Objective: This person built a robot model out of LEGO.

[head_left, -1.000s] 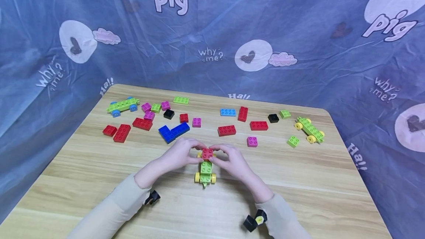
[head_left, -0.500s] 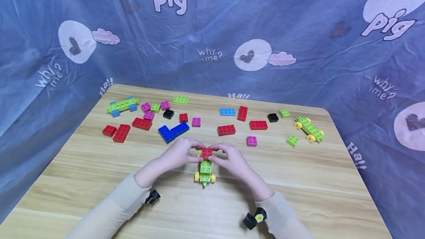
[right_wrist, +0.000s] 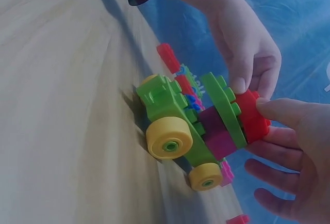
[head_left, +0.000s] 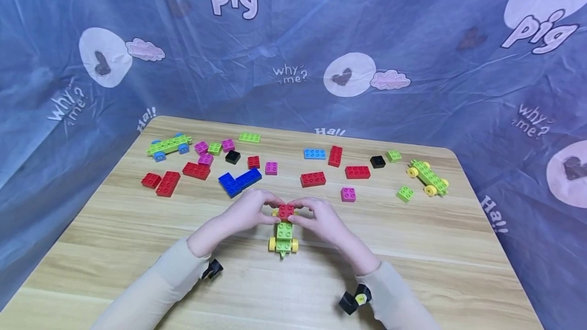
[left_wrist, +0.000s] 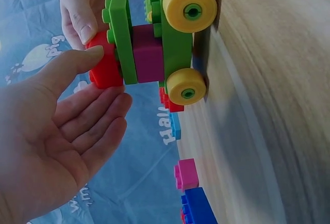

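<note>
A small toy car (head_left: pixel 284 238) with a green chassis and yellow wheels stands at the middle of the wooden table (head_left: pixel 412 269). A magenta brick (left_wrist: pixel 148 59), a green plate (left_wrist: pixel 121 38) and a red brick (head_left: pixel 286 211) are stacked on it. My left hand (head_left: pixel 274 212) pinches the red brick from the left and my right hand (head_left: pixel 296 212) pinches it from the right. In the left wrist view the left thumb (left_wrist: pixel 77 64) lies against the red brick (left_wrist: pixel 105 72). The right thumb (right_wrist: pixel 281 111) touches the red brick (right_wrist: pixel 251 114) in the right wrist view.
Loose bricks lie across the far half of the table: red ones (head_left: pixel 313 179), a blue pair (head_left: pixel 239 181), magenta, green and black ones. Two more green wheeled chassis stand far left (head_left: pixel 168 145) and far right (head_left: pixel 428 178). Blue printed cloth (head_left: pixel 293 39) walls the table.
</note>
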The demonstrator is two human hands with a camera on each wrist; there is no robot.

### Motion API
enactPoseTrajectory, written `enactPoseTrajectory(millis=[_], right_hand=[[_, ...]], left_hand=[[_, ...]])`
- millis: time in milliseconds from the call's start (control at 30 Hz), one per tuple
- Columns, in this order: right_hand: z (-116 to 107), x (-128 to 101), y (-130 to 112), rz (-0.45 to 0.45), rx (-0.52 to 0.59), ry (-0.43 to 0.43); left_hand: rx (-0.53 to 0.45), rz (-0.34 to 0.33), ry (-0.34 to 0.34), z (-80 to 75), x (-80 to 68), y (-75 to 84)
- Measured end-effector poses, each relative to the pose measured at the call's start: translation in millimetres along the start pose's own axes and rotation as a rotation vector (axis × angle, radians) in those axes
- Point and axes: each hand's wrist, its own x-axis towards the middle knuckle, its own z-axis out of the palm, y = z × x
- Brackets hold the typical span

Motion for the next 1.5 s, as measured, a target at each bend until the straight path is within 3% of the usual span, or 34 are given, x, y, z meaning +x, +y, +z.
enactPoseTrajectory(millis=[267, 1000, 1500], right_hand=[[-0.8, 2.2, -1.5, 0.009, -0.023, -0.01], [-1.4, 1.0, -0.5, -0.012, -0.051, -0.017], [-0.2, 1.3, -0.1, 0.02, -0.023, -0.011]], left_hand=[[-0.009, -0.026, -0.034, -2.1, 1.2, -1.9], [-0.015, -0.028, -0.038, -1.9, 1.5, -3.7], [-0.001, -0.015, -0.037, -0.7, 1.0, -5.5]])
